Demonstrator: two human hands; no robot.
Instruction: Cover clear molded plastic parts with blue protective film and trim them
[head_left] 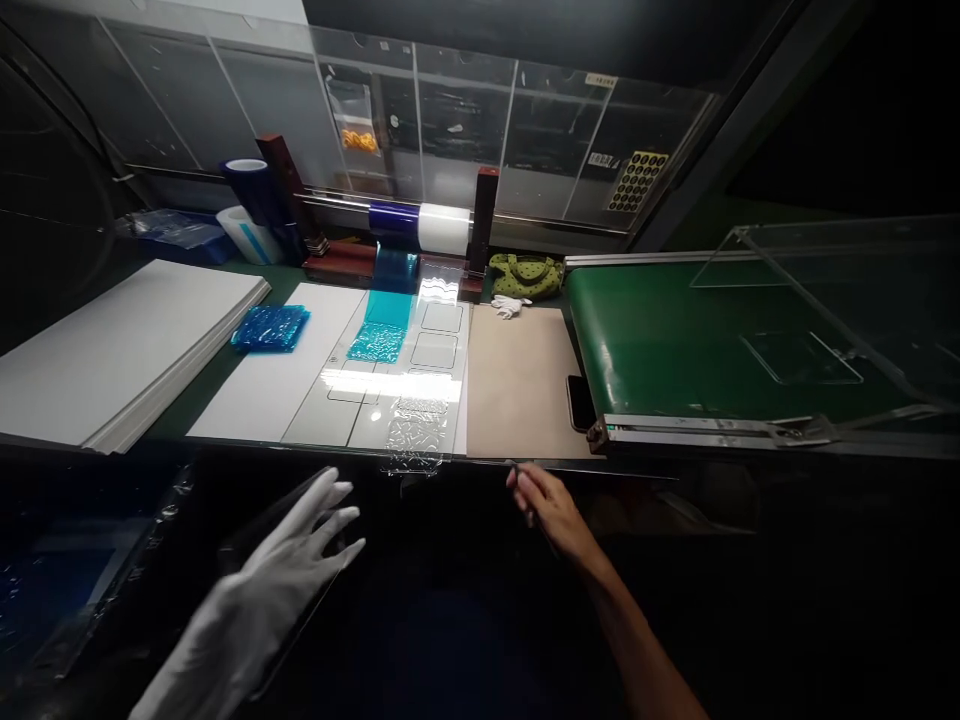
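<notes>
My left hand (281,570), in a white glove, is in the air in front of the table edge with its fingers spread. A thin, dark-looking see-through panel (259,525) shows past both sides of this hand, seemingly held by it; the grip is mostly hidden. My bare right hand (551,510) is closed near the front edge, its fingers pinching a thin dark stick-like tool (514,469) whose kind I cannot make out. Between and beyond the hands, clear film (416,435) and blue film (382,320) run over outlined sheets (315,405) on the table.
A dark red stand carries a blue roll (394,222) and a white roll (444,228). Stacked white sheets (127,340) and crumpled blue film (271,328) lie left. Right are brown board (517,385), a phone (580,403), a green conveyor (675,330) and a clear panel (802,357).
</notes>
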